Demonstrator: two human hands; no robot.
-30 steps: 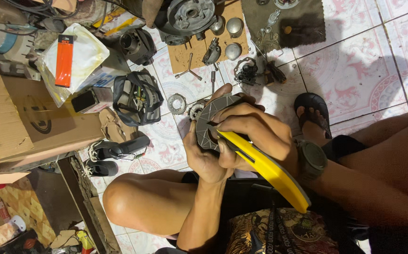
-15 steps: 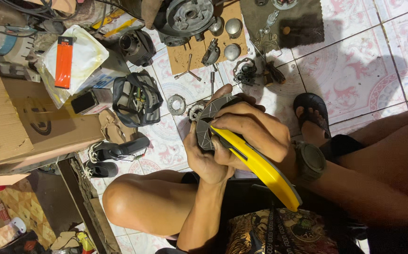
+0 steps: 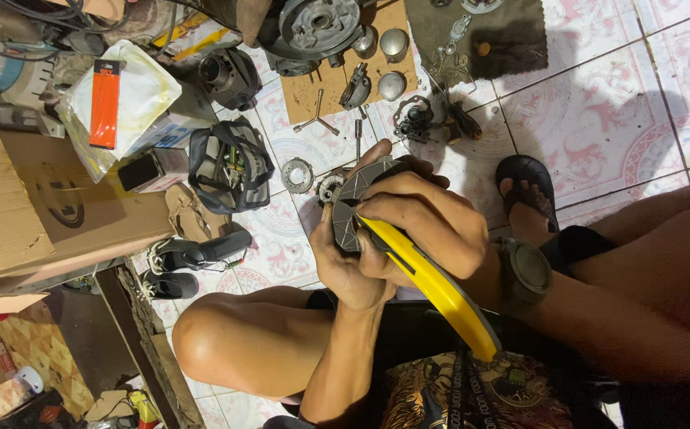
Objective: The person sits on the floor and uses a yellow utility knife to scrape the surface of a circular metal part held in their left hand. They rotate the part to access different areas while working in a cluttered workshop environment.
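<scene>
2 hands at work: left hand [image 3: 345, 266] cups dark ribbed metal part [image 3: 358, 199]; right hand [image 3: 424, 226] clenches yellow-handled tool [image 3: 432, 282]. Brace part firmly, short controlled strokes.

The tool handle [image 3: 432, 282] near the middle is bright yellow; the part [image 3: 358, 199] it meets is dark grey. The floor tiles [image 3: 599, 119] at the far right are white with pink flower patterns. On the left, the cardboard box [image 3: 19, 199] is brown, and a far plastic bag [image 3: 134, 99] carries an orange strip [image 3: 106, 103].
</scene>
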